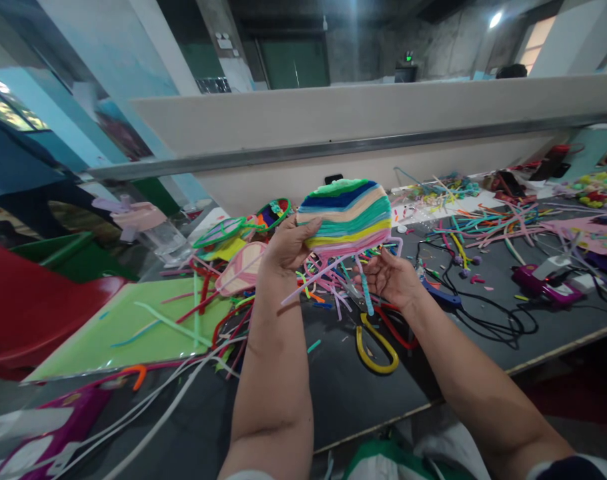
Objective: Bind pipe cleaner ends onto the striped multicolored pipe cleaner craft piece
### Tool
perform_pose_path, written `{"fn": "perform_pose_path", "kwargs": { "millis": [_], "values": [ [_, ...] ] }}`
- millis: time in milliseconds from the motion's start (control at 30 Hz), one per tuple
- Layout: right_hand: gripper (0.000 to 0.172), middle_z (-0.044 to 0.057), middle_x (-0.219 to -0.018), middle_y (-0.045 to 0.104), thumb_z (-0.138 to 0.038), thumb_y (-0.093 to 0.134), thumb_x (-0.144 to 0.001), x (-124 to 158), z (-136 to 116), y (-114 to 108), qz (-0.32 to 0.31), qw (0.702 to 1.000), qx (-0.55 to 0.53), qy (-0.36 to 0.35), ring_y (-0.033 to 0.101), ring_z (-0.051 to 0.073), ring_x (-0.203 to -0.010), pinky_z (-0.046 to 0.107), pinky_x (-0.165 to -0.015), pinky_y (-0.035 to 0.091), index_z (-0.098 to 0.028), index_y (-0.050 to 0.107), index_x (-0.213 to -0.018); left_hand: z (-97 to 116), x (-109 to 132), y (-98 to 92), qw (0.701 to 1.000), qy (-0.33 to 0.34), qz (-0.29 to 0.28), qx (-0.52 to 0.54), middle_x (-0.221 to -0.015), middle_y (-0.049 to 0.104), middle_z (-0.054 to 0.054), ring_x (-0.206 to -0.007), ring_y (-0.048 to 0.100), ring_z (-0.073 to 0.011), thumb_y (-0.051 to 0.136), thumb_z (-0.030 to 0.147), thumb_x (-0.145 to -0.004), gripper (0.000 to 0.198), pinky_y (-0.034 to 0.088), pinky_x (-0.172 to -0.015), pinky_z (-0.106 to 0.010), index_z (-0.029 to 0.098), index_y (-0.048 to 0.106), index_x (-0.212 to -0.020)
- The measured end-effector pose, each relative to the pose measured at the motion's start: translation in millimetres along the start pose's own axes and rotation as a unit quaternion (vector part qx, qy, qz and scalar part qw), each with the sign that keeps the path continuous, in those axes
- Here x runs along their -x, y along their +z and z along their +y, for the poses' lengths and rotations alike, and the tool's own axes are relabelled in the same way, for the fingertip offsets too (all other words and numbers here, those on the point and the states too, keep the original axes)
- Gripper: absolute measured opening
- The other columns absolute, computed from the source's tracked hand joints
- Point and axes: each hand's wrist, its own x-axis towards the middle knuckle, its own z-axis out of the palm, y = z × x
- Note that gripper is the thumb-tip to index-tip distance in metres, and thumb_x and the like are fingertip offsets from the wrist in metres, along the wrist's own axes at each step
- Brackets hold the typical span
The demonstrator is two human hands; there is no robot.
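Note:
I hold up a rounded panel of striped pipe cleaners [347,217], banded green, blue, beige, teal, yellow and pink, above the dark worktable [343,393]. My left hand [287,245] grips its left edge, fingers closed on it. My right hand [391,277] sits just below its right side, palm up, fingers curled around the loose pink and teal stem ends [366,293] that hang from the panel.
Loose pipe cleaners and cut bits [488,223] litter the table. Yellow-handled scissors [376,347] lie under my hands. A purple glue gun [546,283] with black cords lies to the right, a green sheet [133,330] and a water bottle [143,223] to the left. A partition wall [363,113] runs behind.

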Motion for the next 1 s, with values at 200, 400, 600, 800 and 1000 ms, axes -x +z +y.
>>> {"fn": "perform_pose_path", "kwargs": {
  "millis": [200,400,600,800,1000],
  "values": [
    [0.041,0.010,-0.081,0.073,-0.045,0.046,-0.089,-0.4,0.2,-1.3,-0.013,1.000,0.003,-0.006,0.070,0.022,-0.073,0.042,-0.077,0.054,-0.015,0.066,-0.071,-1.3,-1.1,-1.5,1.000,0.007,-0.011,-0.018,-0.098,0.072,-0.011,-0.102,0.065,-0.0311,0.080,0.028,-0.063,0.043,0.055,-0.087,-0.044,0.014,0.066,-0.101],
    [0.043,0.008,-0.075,0.072,-0.048,0.049,-0.087,-0.4,0.5,-1.3,0.003,1.000,0.002,-0.006,0.070,0.021,-0.072,0.041,-0.077,0.055,-0.015,0.064,-0.064,-1.4,-0.7,-1.9,0.999,0.010,-0.014,-0.027,-0.096,0.072,-0.011,-0.100,0.065,-0.0306,0.079,0.028,-0.064,0.042,0.055,-0.086,-0.044,0.014,0.066,-0.101],
    [0.035,0.007,-0.077,0.073,-0.046,0.054,-0.084,-2.3,1.0,-3.7,0.002,1.000,0.007,-0.008,0.070,0.021,-0.074,0.040,-0.076,0.055,-0.016,0.065,-0.068,-1.6,-1.3,-2.1,0.999,0.007,-0.016,-0.028,-0.094,0.072,-0.010,-0.100,0.065,-0.0305,0.079,0.028,-0.064,0.040,0.055,-0.086,-0.045,0.013,0.067,-0.098],
    [0.035,0.006,-0.074,0.072,-0.045,0.056,-0.082,-3.1,-0.7,-6.3,0.014,1.000,0.010,-0.001,0.071,0.020,-0.072,0.038,-0.077,0.055,-0.015,0.064,-0.066,-0.1,0.4,1.2,1.000,0.006,-0.011,-0.018,-0.096,0.072,-0.011,-0.103,0.064,-0.0310,0.079,0.027,-0.063,0.037,0.054,-0.088,-0.046,0.013,0.067,-0.096],
    [0.032,0.006,-0.076,0.072,-0.041,0.058,-0.081,-3.5,-0.6,-5.9,0.033,0.999,0.008,-0.006,0.070,0.019,-0.070,0.039,-0.077,0.056,-0.016,0.061,-0.061,-1.6,0.0,1.8,1.000,0.004,-0.014,-0.015,-0.096,0.072,-0.010,-0.104,0.063,-0.0315,0.080,0.028,-0.063,0.037,0.053,-0.089,-0.047,0.014,0.067,-0.094]
  ]
}}
